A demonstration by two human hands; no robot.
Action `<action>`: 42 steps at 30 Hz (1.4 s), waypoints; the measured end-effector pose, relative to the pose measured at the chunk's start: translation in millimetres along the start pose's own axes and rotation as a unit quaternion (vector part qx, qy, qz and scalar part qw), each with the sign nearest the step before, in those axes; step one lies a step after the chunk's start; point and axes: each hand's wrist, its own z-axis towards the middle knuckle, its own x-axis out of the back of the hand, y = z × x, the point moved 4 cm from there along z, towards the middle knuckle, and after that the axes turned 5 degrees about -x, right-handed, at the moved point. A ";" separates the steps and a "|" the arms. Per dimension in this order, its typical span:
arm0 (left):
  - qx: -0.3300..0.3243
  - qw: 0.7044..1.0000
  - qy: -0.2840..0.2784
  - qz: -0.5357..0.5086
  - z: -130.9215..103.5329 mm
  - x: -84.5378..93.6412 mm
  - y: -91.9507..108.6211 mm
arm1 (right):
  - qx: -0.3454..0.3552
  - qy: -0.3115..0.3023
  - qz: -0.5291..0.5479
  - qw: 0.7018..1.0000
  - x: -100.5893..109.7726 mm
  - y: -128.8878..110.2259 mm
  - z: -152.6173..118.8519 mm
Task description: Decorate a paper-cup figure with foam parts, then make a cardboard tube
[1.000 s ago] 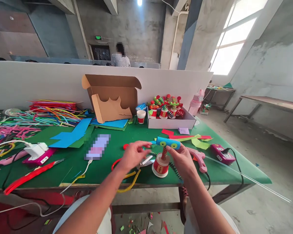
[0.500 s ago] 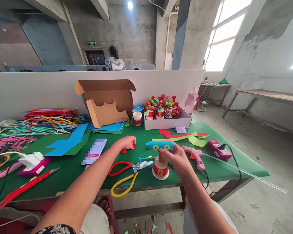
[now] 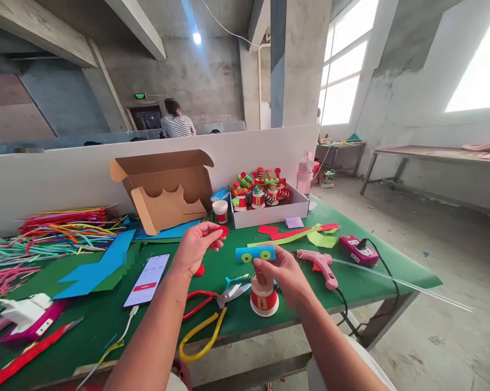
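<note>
My left hand point(image 3: 198, 245) is raised above the table, pinching a small red paper disc point(image 3: 224, 231) between thumb and fingertips. Another red disc point(image 3: 200, 270) lies on the green table just below it. In my right hand point(image 3: 284, 272) is a blue paper roll point(image 3: 243, 254) with two green ring eyes, gripped at its right end. Beneath the roll stands an upside-down paper cup point(image 3: 264, 300) with a red band, brown stem and coiled green arms; my fingers partly hide where they join. Scissors point(image 3: 222, 298) with red and yellow handles lie spread, left of the cup.
A pink glue gun point(image 3: 321, 265) and a magenta power strip point(image 3: 358, 250) lie at right. Behind are a white box point(image 3: 271, 213) of finished cup figures, stacked cups point(image 3: 220, 212) and a cardboard box point(image 3: 167, 212). A phone point(image 3: 147, 281) and a red-handled knife point(image 3: 37, 352) lie left.
My left hand has lifted a red disc off the table, bringing it up toward the blue roll. My right hand keeps holding the roll. The camera view has shifted.
</note>
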 end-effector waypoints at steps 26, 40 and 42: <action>-0.100 0.989 -0.010 0.106 -33.6 -32.6 37.2 | -0.005 -0.011 0.009 1.000 -3.5 8.5 -0.3; -0.132 0.990 -0.004 0.053 -36.1 -29.2 43.9 | -0.007 -0.010 0.013 1.000 -5.9 7.2 -2.3; -0.119 0.993 -0.012 0.010 -36.3 -31.5 43.7 | -0.006 -0.013 0.015 1.000 -6.7 6.8 -2.7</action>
